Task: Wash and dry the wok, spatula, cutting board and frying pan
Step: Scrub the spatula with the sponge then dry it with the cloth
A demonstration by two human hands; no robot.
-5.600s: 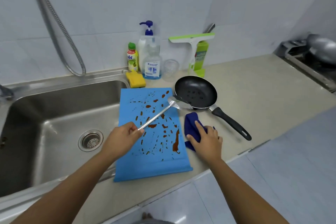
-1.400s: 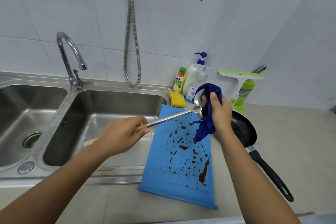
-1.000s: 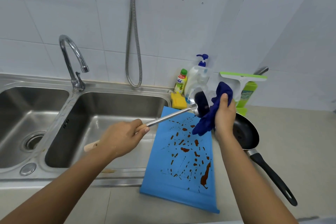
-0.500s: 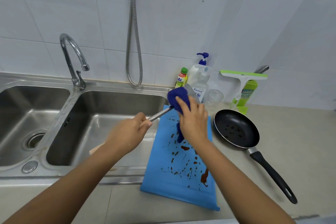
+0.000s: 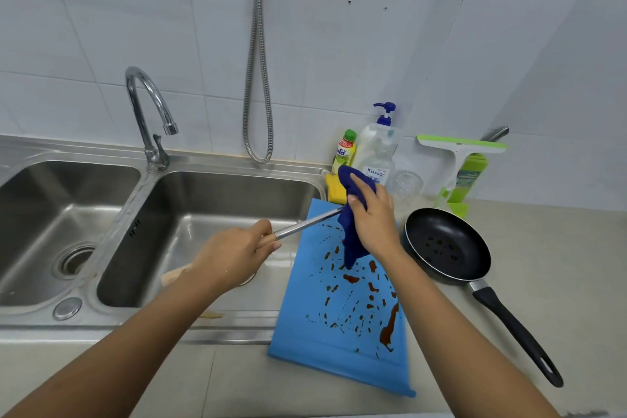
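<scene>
My left hand [image 5: 234,253] grips the wooden handle of the metal spatula [image 5: 307,224], holding it level above the right sink basin and the board. My right hand [image 5: 371,219] holds a dark blue cloth [image 5: 353,241] wrapped round the spatula's head, which is hidden inside it. Below lies the blue cutting board [image 5: 342,339], spattered with brown sauce, half over the sink edge. The black frying pan [image 5: 448,244] sits on the counter to the right, its handle pointing toward me. No wok is in view.
A double steel sink [image 5: 217,190] with a tap [image 5: 146,112] and a hanging hose [image 5: 259,78] fills the left. Behind the board stand a yellow sponge [image 5: 334,192], a small green-capped bottle [image 5: 344,149], a soap pump bottle [image 5: 378,149], a glass [image 5: 407,183] and a green squeegee [image 5: 461,159].
My right hand has picked up the blue cloth from the counter and closed it over the raised spatula head. In the last second the wrapped hand shifted left along the spatula, uncovering the frying pan.
</scene>
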